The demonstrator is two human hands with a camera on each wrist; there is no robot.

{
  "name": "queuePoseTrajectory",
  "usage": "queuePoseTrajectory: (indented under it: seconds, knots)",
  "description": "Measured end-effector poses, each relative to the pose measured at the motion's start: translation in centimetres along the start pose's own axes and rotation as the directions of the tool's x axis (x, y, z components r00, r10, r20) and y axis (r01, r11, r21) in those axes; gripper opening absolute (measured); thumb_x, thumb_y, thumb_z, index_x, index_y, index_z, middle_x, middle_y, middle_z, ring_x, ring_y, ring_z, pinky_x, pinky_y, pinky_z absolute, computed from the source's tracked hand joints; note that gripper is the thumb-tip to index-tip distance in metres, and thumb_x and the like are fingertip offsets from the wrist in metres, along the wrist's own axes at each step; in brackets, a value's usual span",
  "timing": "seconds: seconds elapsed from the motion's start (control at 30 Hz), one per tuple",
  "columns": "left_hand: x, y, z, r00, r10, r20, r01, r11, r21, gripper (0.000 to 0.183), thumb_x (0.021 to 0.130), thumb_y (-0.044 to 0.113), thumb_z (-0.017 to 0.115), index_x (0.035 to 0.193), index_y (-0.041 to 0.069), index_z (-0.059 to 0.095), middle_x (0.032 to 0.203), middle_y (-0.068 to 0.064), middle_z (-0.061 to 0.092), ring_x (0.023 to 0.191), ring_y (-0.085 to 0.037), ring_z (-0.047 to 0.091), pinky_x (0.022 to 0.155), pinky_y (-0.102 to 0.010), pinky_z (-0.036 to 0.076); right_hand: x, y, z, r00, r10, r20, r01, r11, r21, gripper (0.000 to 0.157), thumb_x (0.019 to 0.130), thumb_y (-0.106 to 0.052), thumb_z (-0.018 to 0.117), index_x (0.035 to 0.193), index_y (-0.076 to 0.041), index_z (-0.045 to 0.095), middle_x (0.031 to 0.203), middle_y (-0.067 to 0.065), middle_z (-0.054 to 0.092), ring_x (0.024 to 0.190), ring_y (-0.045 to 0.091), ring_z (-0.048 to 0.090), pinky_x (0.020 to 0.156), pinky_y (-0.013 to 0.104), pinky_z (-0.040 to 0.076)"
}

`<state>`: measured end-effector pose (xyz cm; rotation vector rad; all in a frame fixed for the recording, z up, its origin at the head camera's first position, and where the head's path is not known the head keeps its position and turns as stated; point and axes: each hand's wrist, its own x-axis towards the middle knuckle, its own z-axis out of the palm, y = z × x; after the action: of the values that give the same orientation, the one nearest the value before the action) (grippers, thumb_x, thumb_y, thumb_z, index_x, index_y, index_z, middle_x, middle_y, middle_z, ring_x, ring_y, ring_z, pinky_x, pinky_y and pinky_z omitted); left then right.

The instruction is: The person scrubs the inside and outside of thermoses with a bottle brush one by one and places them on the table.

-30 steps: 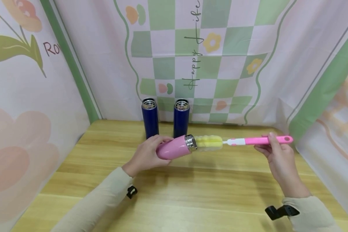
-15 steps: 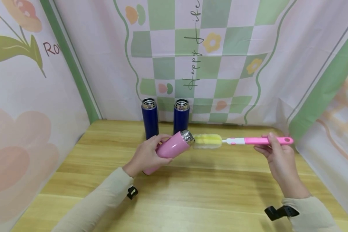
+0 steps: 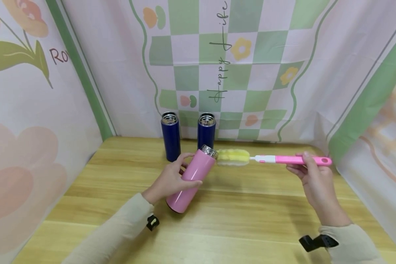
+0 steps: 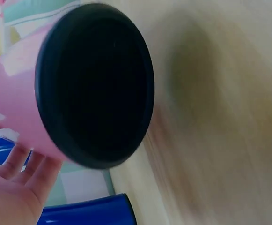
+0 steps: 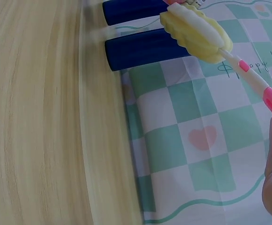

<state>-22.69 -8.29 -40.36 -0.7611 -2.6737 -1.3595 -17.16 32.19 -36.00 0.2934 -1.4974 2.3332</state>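
My left hand [image 3: 172, 180] grips a pink thermos bottle [image 3: 192, 179] round its middle, holding it tilted with the open steel mouth up and to the right. Its black base [image 4: 96, 86] faces the camera in the left wrist view. On the right, my right hand [image 3: 316, 187] pinches the pink handle of a bottle brush [image 3: 300, 160], held level. The brush's yellow and white sponge head [image 3: 233, 157] points left, its tip right at the bottle's mouth. Behind the pink bottle, two open dark blue bottles, one on the left [image 3: 171, 137] and one on the right [image 3: 206, 132], stand upright.
A wooden table [image 3: 250, 223] lies under both hands. At its back edge hangs a green and white checked curtain [image 3: 214, 73], with printed cloth on both sides. Both wrists wear a black strap device.
The pink bottle has swung more upright, its base coming down and toward me. The brush has shifted slightly left, and its sponge tip stays at the bottle's mouth.
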Motion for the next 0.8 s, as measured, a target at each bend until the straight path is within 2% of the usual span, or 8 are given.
queuePoseTrajectory:
  seconds: [0.23, 0.53, 0.8]
  knots:
    - [0.2, -0.1, 0.5, 1.000, -0.026, 0.002, 0.026, 0.995, -0.094, 0.084, 0.076, 0.052, 0.084, 0.143, 0.041, 0.034, 0.103, -0.001, 0.061, 0.090, -0.017, 0.062, 0.069, -0.035, 0.055, 0.0, 0.1, 0.4, 1.000, -0.021, 0.002, 0.021, 0.999, 0.031, 0.020, 0.103, -0.008, 0.054, 0.103, 0.008, 0.067, 0.093, 0.015, 0.069, 0.082, 0.021, 0.072, 0.079, 0.030, 0.056]
    - [0.2, 0.5, 1.0, 0.997, -0.069, -0.019, 0.063, 0.970, -0.233, 0.089, 0.078, 0.043, 0.086, 0.147, 0.034, 0.030, 0.104, -0.009, 0.059, 0.090, -0.023, 0.062, 0.071, -0.038, 0.056, 0.0, 0.1, 1.1, 0.999, -0.049, -0.018, 0.051, 0.992, 0.113, 0.018, 0.103, -0.006, 0.054, 0.105, 0.010, 0.062, 0.094, 0.017, 0.067, 0.082, 0.023, 0.071, 0.079, 0.032, 0.057]
    - [0.3, 0.8, 1.4, 0.998, -0.052, -0.035, 0.042, 0.969, -0.242, 0.087, 0.082, 0.043, 0.082, 0.149, 0.029, 0.028, 0.107, -0.009, 0.059, 0.091, -0.022, 0.062, 0.073, -0.037, 0.056, -0.1, 0.0, 1.2, 0.998, -0.067, -0.017, 0.069, 0.989, 0.131, 0.019, 0.104, -0.006, 0.053, 0.105, 0.010, 0.062, 0.095, 0.017, 0.067, 0.082, 0.023, 0.071, 0.079, 0.032, 0.057]
